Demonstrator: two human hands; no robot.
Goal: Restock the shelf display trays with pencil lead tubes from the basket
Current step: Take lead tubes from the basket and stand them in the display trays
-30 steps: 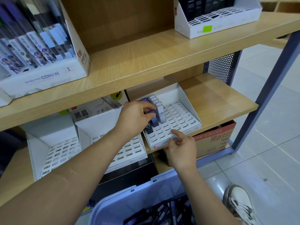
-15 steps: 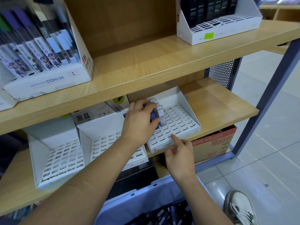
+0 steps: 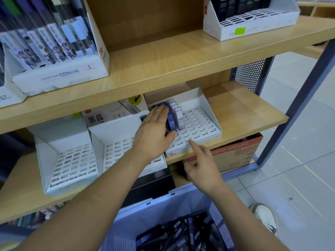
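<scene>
A white slotted display tray (image 3: 203, 127) sits on the lower shelf with a row of blue lead tubes (image 3: 171, 122) and a row of white tubes (image 3: 179, 118) standing at its left side. My left hand (image 3: 154, 134) lies flat with straight fingers against the blue tubes, covering the left ones. My right hand (image 3: 203, 169) has its index finger stretched out, the tip touching the tray's front edge, and holds nothing. The pale blue basket (image 3: 181, 201) below holds several dark lead tubes (image 3: 181, 234).
Two more white slotted trays (image 3: 116, 153) (image 3: 72, 163) stand left of the stocked one. A cardboard box (image 3: 235, 153) sits under the shelf. The upper shelf carries a pen display box (image 3: 59, 75) and another tray (image 3: 253, 20). A shoe (image 3: 264, 216) is on the floor.
My left hand has uncurled from gripping the blue tubes and now lies flat against them. The right hand stays at the tray's front edge.
</scene>
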